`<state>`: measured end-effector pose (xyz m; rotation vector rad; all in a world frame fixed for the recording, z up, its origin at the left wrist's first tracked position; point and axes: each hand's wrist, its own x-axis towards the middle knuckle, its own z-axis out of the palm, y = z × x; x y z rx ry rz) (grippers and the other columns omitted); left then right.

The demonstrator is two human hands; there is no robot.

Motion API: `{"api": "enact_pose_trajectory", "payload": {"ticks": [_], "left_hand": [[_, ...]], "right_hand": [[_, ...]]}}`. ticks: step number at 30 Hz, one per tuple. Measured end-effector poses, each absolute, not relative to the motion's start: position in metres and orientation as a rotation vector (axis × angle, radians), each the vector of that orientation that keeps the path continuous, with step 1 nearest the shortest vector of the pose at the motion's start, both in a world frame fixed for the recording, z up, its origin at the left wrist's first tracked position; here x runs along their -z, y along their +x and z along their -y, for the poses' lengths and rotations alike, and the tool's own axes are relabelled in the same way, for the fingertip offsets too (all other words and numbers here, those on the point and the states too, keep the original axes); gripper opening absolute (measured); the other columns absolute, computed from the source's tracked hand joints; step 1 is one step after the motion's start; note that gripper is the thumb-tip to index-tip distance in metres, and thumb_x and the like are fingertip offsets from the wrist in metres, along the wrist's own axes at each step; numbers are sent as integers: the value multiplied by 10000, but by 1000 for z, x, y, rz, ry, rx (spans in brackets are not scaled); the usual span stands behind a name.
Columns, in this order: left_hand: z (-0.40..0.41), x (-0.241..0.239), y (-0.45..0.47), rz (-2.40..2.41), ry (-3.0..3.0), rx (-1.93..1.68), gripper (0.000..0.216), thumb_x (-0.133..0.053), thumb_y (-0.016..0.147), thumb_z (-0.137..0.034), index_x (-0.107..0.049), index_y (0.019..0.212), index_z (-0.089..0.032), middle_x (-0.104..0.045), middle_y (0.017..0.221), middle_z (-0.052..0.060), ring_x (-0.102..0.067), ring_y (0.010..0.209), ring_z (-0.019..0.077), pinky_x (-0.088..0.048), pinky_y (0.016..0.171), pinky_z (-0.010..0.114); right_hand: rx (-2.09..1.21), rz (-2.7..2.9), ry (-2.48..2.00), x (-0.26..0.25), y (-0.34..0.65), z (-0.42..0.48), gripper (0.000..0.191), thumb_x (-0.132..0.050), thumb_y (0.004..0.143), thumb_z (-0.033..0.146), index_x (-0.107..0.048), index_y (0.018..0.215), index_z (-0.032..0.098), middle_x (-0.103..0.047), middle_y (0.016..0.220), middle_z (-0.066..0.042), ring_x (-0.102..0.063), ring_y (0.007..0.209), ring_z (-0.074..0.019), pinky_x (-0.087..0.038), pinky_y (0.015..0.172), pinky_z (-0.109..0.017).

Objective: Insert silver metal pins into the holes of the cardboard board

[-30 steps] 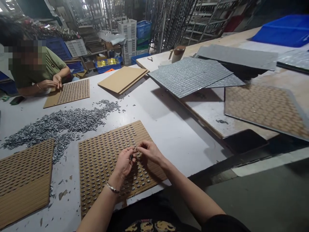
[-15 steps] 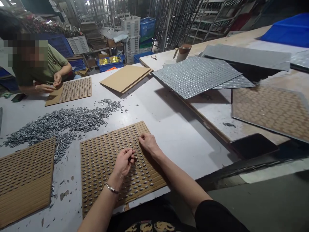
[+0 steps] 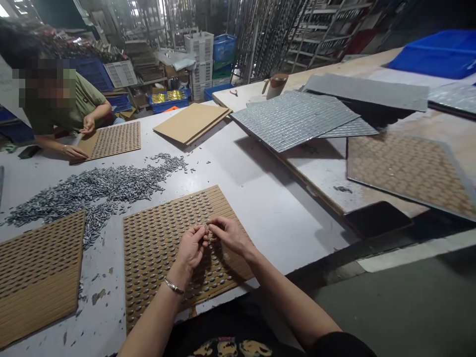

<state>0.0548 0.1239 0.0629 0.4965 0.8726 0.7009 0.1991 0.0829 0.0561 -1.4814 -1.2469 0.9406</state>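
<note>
A brown perforated board (image 3: 159, 248) with rows of oval slots lies on the white table (image 3: 260, 198) in front of me. Many slots hold small grey metal pieces. My left hand (image 3: 191, 248) hovers over the board's right part, curled around several small metal pieces. My right hand (image 3: 228, 234) meets it fingertip to fingertip and pinches one small metal piece (image 3: 207, 227) between thumb and forefinger. A bracelet sits on my left wrist.
A long heap of loose metal pieces (image 3: 92, 186) lies behind the board. A second perforated board (image 3: 37, 272) lies at left. Across the table a person (image 3: 70, 106) works at another board (image 3: 115, 140). Blank cardboard sheets (image 3: 191, 121) and silver panels (image 3: 293, 119) lie at right.
Half a second ago my right hand was down on the board's upper right rows, apart from the left. It has now come back to the left hand's fingertips. The person opposite has shifted their hands.
</note>
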Motion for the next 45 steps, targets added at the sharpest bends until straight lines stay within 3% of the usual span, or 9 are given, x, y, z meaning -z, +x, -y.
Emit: {"api": "enact_pose_trajectory", "payload": {"ticks": [7, 14, 20, 26, 32, 36, 40, 45], "left_hand": [[-121, -63, 68, -796, 533, -596, 303, -826, 648, -281, -600, 739, -102, -503, 636, -22, -415, 496, 27, -281, 378, 114], [-129, -61, 61, -939, 427, -663, 139, -711, 749, -118, -593, 822, -115, -617, 750, 48, -520, 572, 62, -414, 475, 141], [-134, -59, 49, -964, 497, -694, 222, -733, 761, -241, -543, 773, -127, -595, 673, 17, -450, 467, 40, -311, 364, 120], [-132, -59, 48, -963, 478, -717, 193, -738, 755, -189, -579, 837, -115, -638, 757, 49, -546, 570, 64, -432, 455, 133], [-133, -58, 51, -955, 447, -678, 180, -754, 735, -187, -607, 801, -107, -595, 684, 19, -527, 532, 62, -382, 405, 126], [-133, -60, 51, -896, 415, -694, 219, -789, 684, -147, -640, 833, -88, -598, 706, 22, -534, 566, 55, -410, 451, 120], [-127, -59, 55, -858, 426, -685, 257, -823, 640, -163, -629, 793, -94, -616, 738, 30, -526, 563, 47, -395, 439, 111], [-118, -57, 65, -836, 504, -595, 252, -807, 670, -226, -623, 774, -89, -569, 671, -2, -458, 485, 28, -300, 358, 108]], "right_hand": [[-1008, 1133, -1404, -54, 200, -72, 173, -568, 857, 332, -639, 880, 176, -668, 826, -20, -611, 758, -152, -493, 682, -262], [-893, 1056, -1660, -33, 223, -104, 92, -558, 815, 264, -595, 788, 185, -653, 643, 12, -603, 585, -143, -467, 564, -248], [-726, 1451, -1723, -32, 239, -124, 149, -555, 807, 181, -694, 856, 207, -723, 865, -10, -645, 815, -166, -475, 769, -265], [-624, 1523, -1911, -30, 231, -133, 116, -565, 833, 182, -678, 810, 200, -704, 786, -9, -618, 736, -155, -443, 702, -242], [-537, 1482, -2007, -25, 224, -135, 110, -545, 832, 166, -652, 810, 183, -675, 827, -56, -591, 795, -182, -423, 729, -272], [-528, 1331, -1856, -36, 222, -119, 123, -545, 850, 227, -630, 923, 176, -655, 809, -28, -581, 735, -157, -440, 696, -259], [-757, 1296, -1585, -54, 209, -86, 208, -515, 896, 335, -653, 867, 184, -666, 773, -7, -590, 700, -142, -451, 659, -243], [-832, 1231, -1554, -56, 197, -65, 197, -526, 880, 326, -647, 827, 179, -674, 777, -12, -601, 709, -144, -451, 648, -240]]}}
